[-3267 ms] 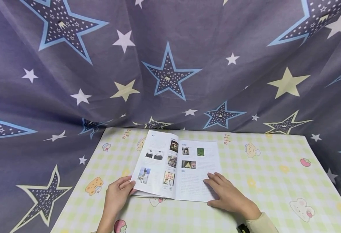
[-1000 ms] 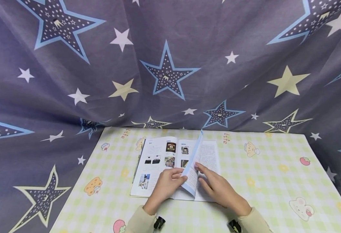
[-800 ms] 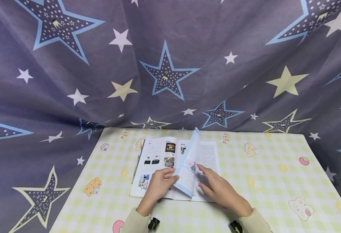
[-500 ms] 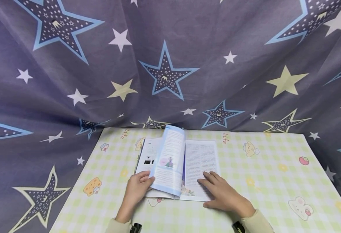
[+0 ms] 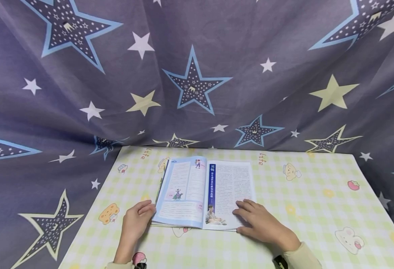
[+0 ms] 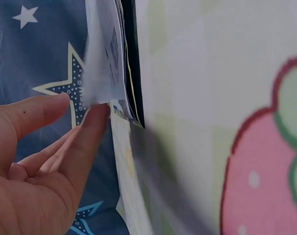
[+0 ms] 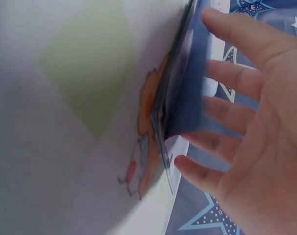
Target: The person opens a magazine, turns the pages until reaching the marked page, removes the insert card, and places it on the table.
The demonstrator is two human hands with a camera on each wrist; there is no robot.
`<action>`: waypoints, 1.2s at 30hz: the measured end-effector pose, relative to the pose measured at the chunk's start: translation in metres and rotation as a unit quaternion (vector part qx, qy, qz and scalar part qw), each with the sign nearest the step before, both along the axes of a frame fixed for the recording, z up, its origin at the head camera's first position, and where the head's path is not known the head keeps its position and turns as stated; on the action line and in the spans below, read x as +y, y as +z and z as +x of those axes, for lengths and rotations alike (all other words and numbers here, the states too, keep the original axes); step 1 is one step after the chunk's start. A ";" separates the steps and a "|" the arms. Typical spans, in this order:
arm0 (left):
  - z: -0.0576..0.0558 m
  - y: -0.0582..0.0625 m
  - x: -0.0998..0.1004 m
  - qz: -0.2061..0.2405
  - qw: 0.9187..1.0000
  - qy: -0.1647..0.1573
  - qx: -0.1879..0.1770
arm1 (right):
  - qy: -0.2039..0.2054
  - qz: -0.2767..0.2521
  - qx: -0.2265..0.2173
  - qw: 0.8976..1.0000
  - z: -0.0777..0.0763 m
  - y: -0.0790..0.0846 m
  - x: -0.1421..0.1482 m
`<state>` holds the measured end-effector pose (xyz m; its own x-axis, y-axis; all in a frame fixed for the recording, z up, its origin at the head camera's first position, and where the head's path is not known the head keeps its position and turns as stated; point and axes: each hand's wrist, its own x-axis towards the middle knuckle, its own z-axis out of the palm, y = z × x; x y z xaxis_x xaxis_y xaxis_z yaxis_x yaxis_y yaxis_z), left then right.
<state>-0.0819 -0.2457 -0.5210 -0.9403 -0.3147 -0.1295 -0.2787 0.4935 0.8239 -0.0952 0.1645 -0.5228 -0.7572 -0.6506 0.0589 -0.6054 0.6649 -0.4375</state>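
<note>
A magazine [image 5: 186,186] lies spread on the table, its left page blue-bordered and its right page dense with text beside a dark blue title strip. At the lower left corner is my left hand [image 5: 135,220]. The left wrist view shows that hand [image 6: 45,161] with thumb apart from the fingers and a fingertip at the page edge [image 6: 104,73]; nothing is pinched. My right hand [image 5: 262,224] rests on the lower right edge of the magazine. In the right wrist view its fingers [image 7: 232,73] are spread along the pages.
A pale green checked tablecloth [image 5: 318,209] with cartoon prints covers the table. Behind it and at both sides hangs a dark star-patterned cloth [image 5: 237,97].
A page that stood raised between both hands has turned over to the left and now lies flat. My left hand moved left with it, then let go; the right hand settled on the right page.
</note>
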 end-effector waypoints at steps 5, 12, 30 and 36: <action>-0.001 0.001 0.000 0.008 1.000 -0.002 0.000 | 0.005 -0.022 0.015 1.000 -0.003 0.005 0.005; -0.005 0.003 0.009 0.016 1.000 -0.007 0.003 | -0.080 -0.052 0.019 0.995 -0.005 0.007 0.012; -0.025 0.006 0.088 0.110 0.984 -0.126 0.059 | -0.097 -0.178 0.152 0.967 -0.009 -0.002 -0.003; -0.029 0.007 0.116 0.204 0.959 -0.185 0.064 | -0.048 -0.204 0.119 0.970 -0.008 -0.002 -0.011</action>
